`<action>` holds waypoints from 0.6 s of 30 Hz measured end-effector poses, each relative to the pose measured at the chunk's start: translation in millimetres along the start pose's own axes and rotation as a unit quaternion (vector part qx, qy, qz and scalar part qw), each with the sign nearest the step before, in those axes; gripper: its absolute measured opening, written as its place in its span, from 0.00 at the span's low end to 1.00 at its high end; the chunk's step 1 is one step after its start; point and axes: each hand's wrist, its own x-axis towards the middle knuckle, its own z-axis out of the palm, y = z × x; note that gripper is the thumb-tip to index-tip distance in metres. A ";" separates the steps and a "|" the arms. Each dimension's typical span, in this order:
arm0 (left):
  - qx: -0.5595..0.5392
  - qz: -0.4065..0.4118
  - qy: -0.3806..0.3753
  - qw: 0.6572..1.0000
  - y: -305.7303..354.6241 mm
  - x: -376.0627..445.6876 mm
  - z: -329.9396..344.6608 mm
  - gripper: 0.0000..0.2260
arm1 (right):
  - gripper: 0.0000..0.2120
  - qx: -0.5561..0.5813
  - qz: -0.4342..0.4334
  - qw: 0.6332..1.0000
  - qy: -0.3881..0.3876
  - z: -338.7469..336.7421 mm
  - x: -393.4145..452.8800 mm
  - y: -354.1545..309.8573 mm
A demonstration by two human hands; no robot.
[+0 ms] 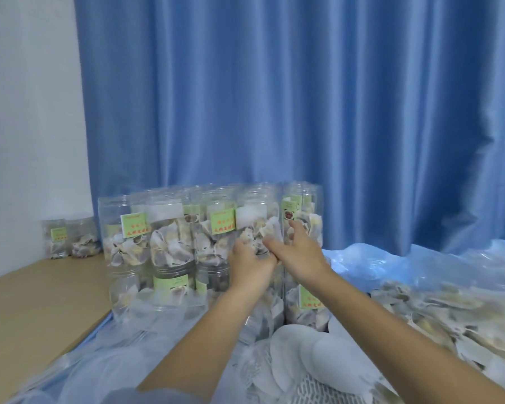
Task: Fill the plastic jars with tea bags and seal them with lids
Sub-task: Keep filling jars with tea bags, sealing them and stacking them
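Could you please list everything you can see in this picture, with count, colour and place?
Clear plastic jars with green labels: count unclear because they overlap, filled with pale tea bags, stacked in two tiers at the centre.
Smaller pair of clear jars: two, against the white wall at far left.
Loose tea bags: a large pile, beige and brown, at right on the sheet.
White round lids: several, overlapping, near bottom centre.
Clear plastic sheet: one, bluish, covering the surface at right.
Tan wooden tabletop: one, at left.
Blue curtain: one, behind everything.
Left hand: fingers curled round an upper-tier jar.
Right hand: fingers curled on the same jar's right side.
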 end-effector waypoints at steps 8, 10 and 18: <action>0.018 0.014 -0.019 1.000 -30.8 42.9 0.3 0.29 | 0.55 0.017 0.040 0.999 0.021 38.9 53.1 13.8; 0.019 0.033 -0.036 0.999 -33.9 44.4 1.9 0.31 | 0.53 0.046 0.058 0.997 0.029 43.7 59.7 21.6; -0.028 0.052 -0.035 0.998 -16.1 22.3 -2.7 0.42 | 0.49 0.093 0.009 0.992 0.089 25.8 26.7 21.1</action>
